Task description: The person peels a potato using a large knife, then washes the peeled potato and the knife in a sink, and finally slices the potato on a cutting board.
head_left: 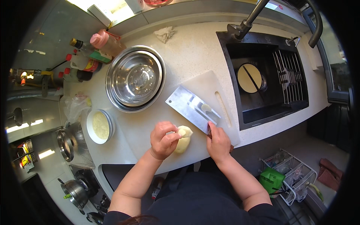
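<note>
My right hand (218, 142) is wrapped around the handle of a cleaver (186, 106), whose broad blade is over the white cutting board (208, 83). A thin pale slice (206, 108) shows against the blade. My left hand (164, 140) pinches a small pale piece (183, 131) between thumb and fingers. Just below that piece, a pale yellow peeled potato (183, 145) is on the board near the counter's front edge. The handle is mostly hidden by my right hand.
Nested steel bowls (137, 80) stand behind the board on the left. A white bowl (90, 131) holds pale food (101, 125). Bottles (85, 64) line the back left. At right, a black sink (236, 100) contains a round pale item (245, 80). A crumpled cloth (164, 33) lies behind.
</note>
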Tool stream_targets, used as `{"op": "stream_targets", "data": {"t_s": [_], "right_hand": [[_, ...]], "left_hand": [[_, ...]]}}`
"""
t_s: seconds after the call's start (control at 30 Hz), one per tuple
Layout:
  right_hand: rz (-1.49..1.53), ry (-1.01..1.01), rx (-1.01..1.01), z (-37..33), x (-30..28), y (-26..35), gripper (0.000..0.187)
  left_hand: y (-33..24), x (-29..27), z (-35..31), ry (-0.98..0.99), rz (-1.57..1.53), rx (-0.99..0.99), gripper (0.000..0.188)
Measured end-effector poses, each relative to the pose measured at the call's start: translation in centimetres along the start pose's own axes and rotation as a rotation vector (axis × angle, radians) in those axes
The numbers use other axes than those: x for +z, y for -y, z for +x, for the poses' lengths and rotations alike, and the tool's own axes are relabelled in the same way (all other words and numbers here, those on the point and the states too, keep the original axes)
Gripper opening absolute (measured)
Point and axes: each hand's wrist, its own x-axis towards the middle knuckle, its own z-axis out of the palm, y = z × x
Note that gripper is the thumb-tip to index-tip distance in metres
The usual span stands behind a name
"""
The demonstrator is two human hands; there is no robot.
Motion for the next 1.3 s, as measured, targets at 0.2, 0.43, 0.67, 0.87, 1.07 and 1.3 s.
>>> {"op": "stream_targets", "data": {"t_s": [0.2, 0.43, 0.67, 0.87, 1.07, 1.3], "right_hand": [[0.006, 0.1, 0.039, -0.7, 0.9, 0.0, 0.056], [-0.07, 0.07, 0.011, -0.9, 1.5, 0.0, 0.057], [0.289, 0.03, 0.017, -0.2, -1.4, 1.7, 0.04], [1.681, 0.228, 0.761, -2.7, -5.9, 4.1, 0.025], [1.538, -0.107, 0.689, -10.2, -7.5, 2.7, 0.02], [1.832, -0.398, 0.75, -21.3, -11.4, -2.9, 0.021]], "left_hand": [[-1.3, -0.1, -0.1, -0.04, -0.07, -0.134, 0.032], [-3.3, 0.1, -1.7, -0.076, -0.233, -0.356, 0.028], [-6.4, -1.6, 0.0, 0.031, -1.286, -1.772, 0.014], [-8.4, 0.2, -0.5, 0.266, -1.325, -1.823, 0.013], [-12.2, 4.4, -1.7, 0.648, -1.206, -1.719, 0.016], [-21.6, 10.3, -3.3, 0.916, -1.122, -1.618, 0.021]]}}
